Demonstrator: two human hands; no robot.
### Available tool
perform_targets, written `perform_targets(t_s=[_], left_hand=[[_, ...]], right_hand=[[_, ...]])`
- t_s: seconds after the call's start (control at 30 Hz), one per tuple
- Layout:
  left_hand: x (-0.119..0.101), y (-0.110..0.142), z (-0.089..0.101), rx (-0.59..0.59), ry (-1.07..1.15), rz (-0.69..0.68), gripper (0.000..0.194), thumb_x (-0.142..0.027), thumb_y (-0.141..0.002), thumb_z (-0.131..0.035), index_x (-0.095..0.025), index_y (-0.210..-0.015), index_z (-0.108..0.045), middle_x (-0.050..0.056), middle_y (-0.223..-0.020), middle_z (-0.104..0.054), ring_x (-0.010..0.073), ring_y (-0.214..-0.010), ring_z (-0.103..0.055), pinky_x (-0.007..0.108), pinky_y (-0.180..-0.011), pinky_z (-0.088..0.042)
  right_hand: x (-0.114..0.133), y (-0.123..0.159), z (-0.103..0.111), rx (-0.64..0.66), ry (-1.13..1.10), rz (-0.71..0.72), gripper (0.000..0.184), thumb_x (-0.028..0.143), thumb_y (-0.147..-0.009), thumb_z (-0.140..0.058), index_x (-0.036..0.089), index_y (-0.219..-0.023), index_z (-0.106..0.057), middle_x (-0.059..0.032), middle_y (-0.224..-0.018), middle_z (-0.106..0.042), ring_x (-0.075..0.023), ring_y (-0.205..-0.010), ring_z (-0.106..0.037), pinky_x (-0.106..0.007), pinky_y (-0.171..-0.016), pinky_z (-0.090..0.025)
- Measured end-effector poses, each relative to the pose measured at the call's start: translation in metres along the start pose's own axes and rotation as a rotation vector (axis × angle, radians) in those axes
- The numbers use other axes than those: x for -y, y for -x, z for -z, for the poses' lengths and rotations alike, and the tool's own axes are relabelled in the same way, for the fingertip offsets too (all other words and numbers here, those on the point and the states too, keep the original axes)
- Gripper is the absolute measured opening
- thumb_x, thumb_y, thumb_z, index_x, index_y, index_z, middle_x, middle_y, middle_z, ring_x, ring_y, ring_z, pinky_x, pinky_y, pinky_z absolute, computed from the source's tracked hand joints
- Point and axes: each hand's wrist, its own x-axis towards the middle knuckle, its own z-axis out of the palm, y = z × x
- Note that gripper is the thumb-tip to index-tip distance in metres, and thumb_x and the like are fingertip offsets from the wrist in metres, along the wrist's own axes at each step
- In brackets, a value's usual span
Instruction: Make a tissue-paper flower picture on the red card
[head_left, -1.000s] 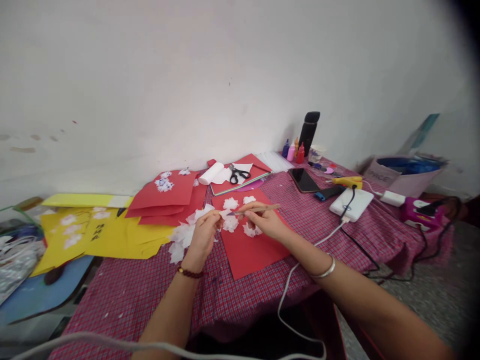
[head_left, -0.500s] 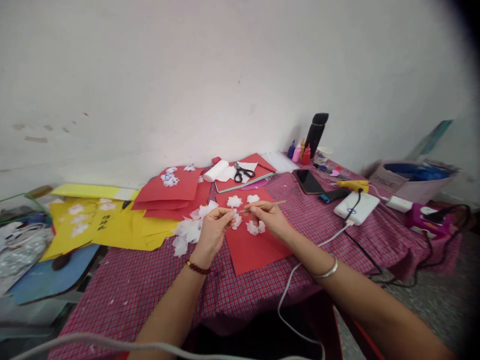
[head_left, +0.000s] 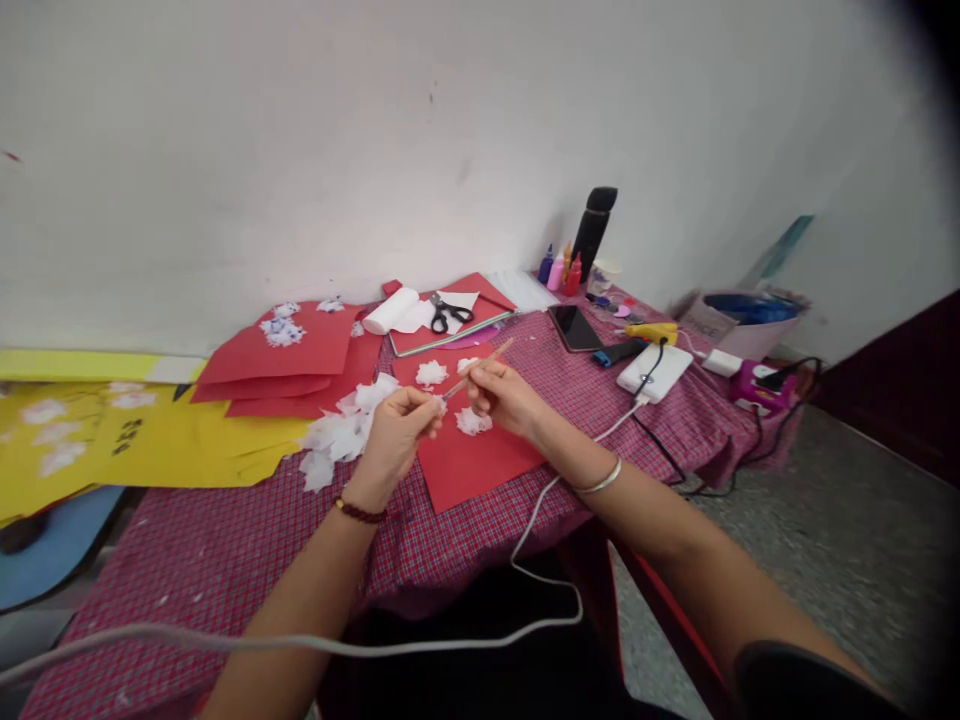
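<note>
Held between the thumb and fingers of my right hand (head_left: 501,392) is a thin wooden stick (head_left: 498,352), tilted up to the right, like a fine paintbrush. Its lower end reaches the fingertips of my left hand (head_left: 405,425), which are pinched together; whatever they grip is too small to make out. Both hands are above a red paper sheet (head_left: 465,475). White crumpled paper flowers lie on that sheet, among them one flower (head_left: 430,374) at the back and another flower (head_left: 473,421) below my right hand. Loose white tissue pieces (head_left: 337,435) lie beside my left hand.
Behind are black-handled scissors (head_left: 450,316), a white paper roll (head_left: 391,311), and red folded cards (head_left: 277,370). Yellow paper (head_left: 187,440) lies left. To the right are paint bottles (head_left: 559,270), a phone (head_left: 576,328), and a white power bank (head_left: 655,374); a white cable (head_left: 536,510) crosses in front.
My view has turned rightward, so everything sits further left in the picture. The stick has gone from nearly level to a steeper tilt in my right hand. My left fingers remain pinched at its lower end.
</note>
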Motion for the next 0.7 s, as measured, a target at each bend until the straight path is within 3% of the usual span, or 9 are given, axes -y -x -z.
perform_targets(t_s=[0.13,0.27,0.47,0.7], left_hand=[[0.0,0.001,-0.002,0.085,0.018,0.084,0.031,-0.046,-0.073,-0.068,-0.018,-0.074,-0.055,0.0,-0.065,-0.062,0.0108,-0.054,-0.057,0.022,-0.051,-0.046],[0.009,0.003,-0.007,0.148,-0.07,0.102,0.04,-0.056,-0.084,-0.048,-0.017,-0.09,-0.059,0.003,-0.076,-0.065,0.0144,-0.063,-0.063,0.029,-0.062,-0.052],[0.023,0.003,-0.006,0.306,-0.419,0.049,0.024,-0.033,-0.073,-0.063,-0.018,-0.056,-0.056,-0.002,-0.054,-0.053,0.0122,-0.051,-0.047,0.024,-0.052,-0.036],[0.018,0.009,-0.001,0.585,-0.627,-0.041,0.014,-0.024,-0.076,-0.058,-0.019,-0.064,-0.064,-0.001,-0.068,-0.061,0.0137,-0.063,-0.051,0.025,-0.061,-0.034]], right_hand=[[0.002,0.006,0.002,-0.002,0.225,0.039,0.034,0.048,-0.076,-0.07,0.014,-0.072,-0.068,-0.0004,-0.062,-0.067,-0.0045,-0.036,-0.046,-0.018,-0.034,-0.03],[0.008,0.034,0.015,-0.045,0.419,0.112,0.033,0.048,-0.079,-0.067,0.015,-0.081,-0.072,-0.0024,-0.07,-0.071,-0.0062,-0.042,-0.052,-0.019,-0.041,-0.04],[-0.002,0.076,0.039,-0.039,0.768,0.152,0.028,0.039,-0.086,-0.061,0.015,-0.092,-0.073,-0.0071,-0.087,-0.073,-0.0109,-0.057,-0.058,-0.024,-0.055,-0.049],[-0.013,0.077,0.041,0.055,1.147,0.323,0.022,0.025,-0.092,-0.054,0.017,-0.099,-0.073,-0.0076,-0.089,-0.072,-0.0153,-0.074,-0.065,-0.026,-0.069,-0.051]])
